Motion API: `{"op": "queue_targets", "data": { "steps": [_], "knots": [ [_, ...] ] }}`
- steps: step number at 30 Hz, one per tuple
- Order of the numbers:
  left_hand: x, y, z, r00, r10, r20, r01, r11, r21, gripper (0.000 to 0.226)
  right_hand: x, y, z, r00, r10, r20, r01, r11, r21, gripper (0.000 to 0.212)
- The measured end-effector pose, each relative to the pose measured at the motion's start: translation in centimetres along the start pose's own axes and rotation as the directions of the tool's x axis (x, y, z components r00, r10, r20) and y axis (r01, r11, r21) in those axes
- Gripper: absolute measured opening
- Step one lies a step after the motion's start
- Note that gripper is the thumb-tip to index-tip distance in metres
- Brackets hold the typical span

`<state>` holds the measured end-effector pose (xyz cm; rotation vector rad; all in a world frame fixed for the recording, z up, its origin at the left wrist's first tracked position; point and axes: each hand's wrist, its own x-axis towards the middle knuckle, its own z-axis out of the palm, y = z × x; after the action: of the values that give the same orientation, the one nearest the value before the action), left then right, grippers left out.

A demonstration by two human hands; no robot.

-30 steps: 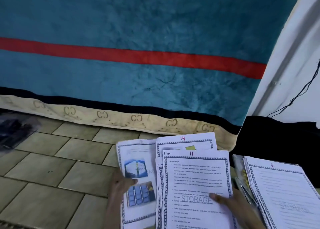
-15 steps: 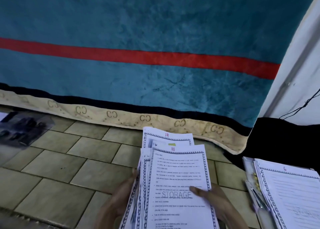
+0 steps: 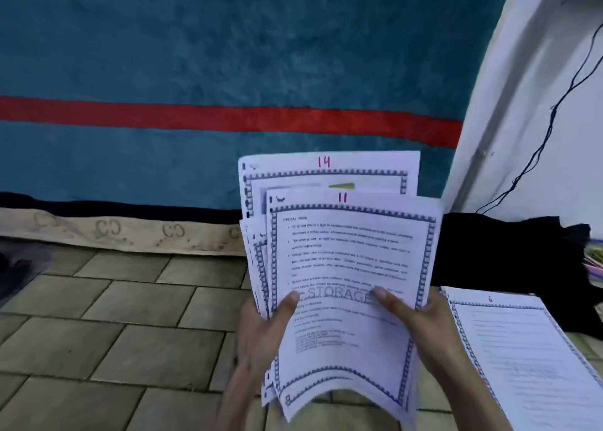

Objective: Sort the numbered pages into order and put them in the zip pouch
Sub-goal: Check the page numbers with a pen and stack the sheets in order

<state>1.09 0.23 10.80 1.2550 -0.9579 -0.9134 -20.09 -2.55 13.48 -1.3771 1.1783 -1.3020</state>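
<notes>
Held upright above the tan tiled floor [image 3: 137, 326]: a fanned sheaf of white printed pages with blue patterned borders [image 3: 346, 267]. Gripped at the lower left edge by the left hand [image 3: 261, 332], thumb across the front sheet; gripped at the lower right edge by the right hand [image 3: 424, 326], thumb pressed beside the grey word "STORAGE". Front sheet marked 11 in pink, a sheet marked 14 rising behind it. To the right, lying flat, a second stack of white bordered pages [image 3: 522, 359], topped by a sheet marked 6. Behind, a teal blanket with a red stripe [image 3: 195, 71]. Between blanket and right stack, a black cloth [image 3: 509, 254].
</notes>
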Motion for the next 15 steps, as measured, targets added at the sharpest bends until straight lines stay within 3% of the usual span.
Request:
{"op": "queue_targets", "data": {
  "steps": [4,6,7,9,10,13,15],
  "knots": [
    [-0.5,2.5,1.2,0.988,0.151,0.021,-0.149,0.987,-0.065,0.017,-0.2,-2.4,-1.1,0.987,-0.133,-0.092,0.137,0.989,0.046,0.025],
    [-0.6,2.2,0.6,0.987,0.152,0.043,-0.149,0.986,-0.078,0.016,-0.6,-1.8,-1.7,0.990,-0.131,-0.058,0.133,0.991,0.028,0.040],
    [-0.6,1.6,-0.1,0.991,0.115,0.072,-0.109,0.990,-0.087,0.023,-1.0,-1.0,-2.0,0.995,-0.097,-0.017,0.097,0.995,0.019,0.051],
    [-0.5,0.4,-1.1,0.990,0.065,0.128,-0.063,0.998,-0.024,0.058,-1.6,0.5,-2.4,0.999,-0.015,0.030,0.016,0.999,-0.046,0.068],
    [-0.4,-0.1,-1.5,0.991,0.063,0.122,-0.062,0.998,-0.013,0.058,-1.8,1.3,-2.6,0.999,0.015,0.050,-0.012,0.998,-0.063,0.068],
    [0.1,-1.1,-1.5,0.992,0.071,0.101,-0.078,0.995,0.065,0.031,-2.1,2.5,-2.3,0.994,0.045,0.097,-0.043,0.999,-0.027,0.073],
    [0.1,-1.8,-1.1,0.992,0.051,0.119,-0.063,0.993,0.099,0.025,-1.9,3.3,-1.7,0.995,0.046,0.093,-0.047,0.999,0.002,0.062]
  ]
}}
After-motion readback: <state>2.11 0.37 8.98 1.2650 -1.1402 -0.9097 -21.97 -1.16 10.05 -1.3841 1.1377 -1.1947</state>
